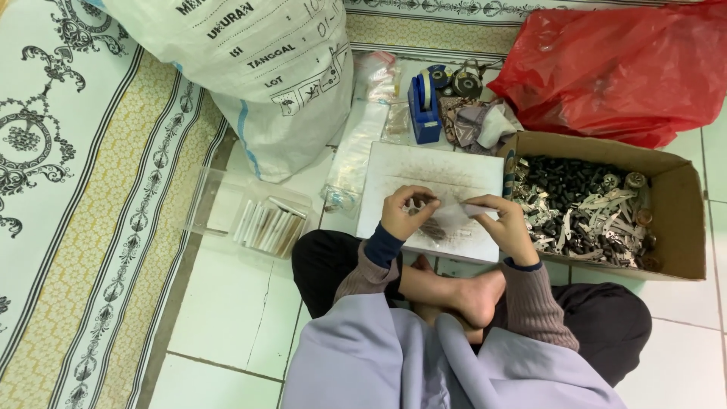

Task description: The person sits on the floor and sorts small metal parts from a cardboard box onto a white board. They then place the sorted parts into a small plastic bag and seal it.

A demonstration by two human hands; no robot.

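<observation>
Bare feet (462, 291) are tucked under crossed legs on the white tile floor (227, 303), closest of all.

Going from the left, a patterned mat (83, 189) lies beside the tiles. Next comes a clear plastic tray (250, 216) with a row of filled little packets (269, 226) standing side by side. That looks like the finished part of the work. Behind it sits a big white sack (257, 68).

In the middle is a white board (432, 185) flat on the floor, dusted with dark bits. A small pile of thin dark pieces (433, 229) rests on it, so I think there is more to pack.

Above the board, the left hand (405, 212) has its grip closed on some small dark bits near its fingertips. The right hand (503, 223) pinches one end of a small clear packet (458, 214). The packet is held between the two hands, just over the board. Its long side runs left to right, and its left end points at the left hand. I cannot tell which end is open.

A blue tape holder (424, 106) stands behind the board. On the right, a cardboard box (681, 220) holds many dark and silver metal parts (583, 208), so lots seem left. A red plastic bag (621, 68) lies behind it.
</observation>
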